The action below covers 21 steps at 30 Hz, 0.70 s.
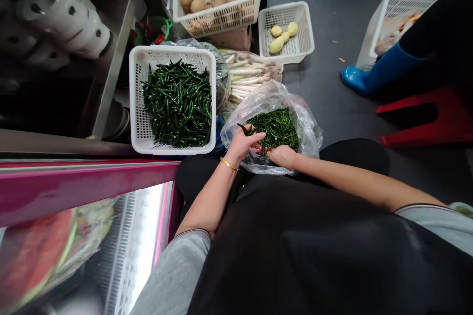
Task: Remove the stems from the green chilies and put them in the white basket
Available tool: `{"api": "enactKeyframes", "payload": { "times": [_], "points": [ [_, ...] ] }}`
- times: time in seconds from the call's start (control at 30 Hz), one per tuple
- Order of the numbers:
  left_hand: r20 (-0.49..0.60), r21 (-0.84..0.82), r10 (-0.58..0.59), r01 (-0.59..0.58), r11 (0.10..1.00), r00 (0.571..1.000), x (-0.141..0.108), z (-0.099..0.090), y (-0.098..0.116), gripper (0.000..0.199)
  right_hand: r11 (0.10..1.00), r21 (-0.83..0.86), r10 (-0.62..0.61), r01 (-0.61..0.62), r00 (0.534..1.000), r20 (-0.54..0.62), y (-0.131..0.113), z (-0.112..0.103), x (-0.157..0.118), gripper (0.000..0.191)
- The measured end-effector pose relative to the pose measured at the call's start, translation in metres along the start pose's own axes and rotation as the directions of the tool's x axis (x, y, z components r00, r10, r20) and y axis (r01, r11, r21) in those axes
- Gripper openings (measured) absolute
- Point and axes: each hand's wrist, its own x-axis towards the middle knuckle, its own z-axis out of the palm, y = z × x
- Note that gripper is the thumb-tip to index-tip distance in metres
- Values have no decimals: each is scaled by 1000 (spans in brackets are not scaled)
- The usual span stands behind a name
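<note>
Clutches green peppers (246, 130) in left hand (241, 144); curls right hand (283, 156) over plastic bag (310, 130), cannot tell around what. Has white basket (135, 103) alongside, pale stalks (249, 76) beyond.

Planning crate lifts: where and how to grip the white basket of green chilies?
Probably grip the white basket by its left and right rims, from above: it sits upright, both edges show exposed around the green chilies, and bagged produce crowds its right side.
</note>
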Motion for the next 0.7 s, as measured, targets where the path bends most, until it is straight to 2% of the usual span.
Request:
{"api": "enactKeyframes", "payload": {
  "times": [0.07,0.13,0.23,0.3,0.37,0.53,0.7],
  "points": [
    [-30,-6,2,-2,1000,1000,0,-2,0,42,999,18,51,-50,998,-41,10,-2,-9,35],
    [12,24,-22,22,999,1000,1,-2,-3,35,997,35,76,-75,996,-54,17,-4,-21,36],
    [125,261,-115,80,962,985,1,-1,-12,32,999,37,24,-24,1000,9,13,0,-31,35],
    [133,460,-212,129,878,968,-1,0,-19,26,999,52,8,-10,1000,30,2,6,-28,35],
    [104,555,-273,172,814,957,-3,0,-24,22,997,72,30,-33,999,32,-9,13,-18,36],
    [63,507,-209,149,849,976,-6,-7,-18,24,997,66,39,-40,999,5,-22,22,4,40],
    [57,510,-190,135,849,980,-6,-11,-18,21,996,55,70,-76,992,103,-21,24,4,35]
  ]
}}
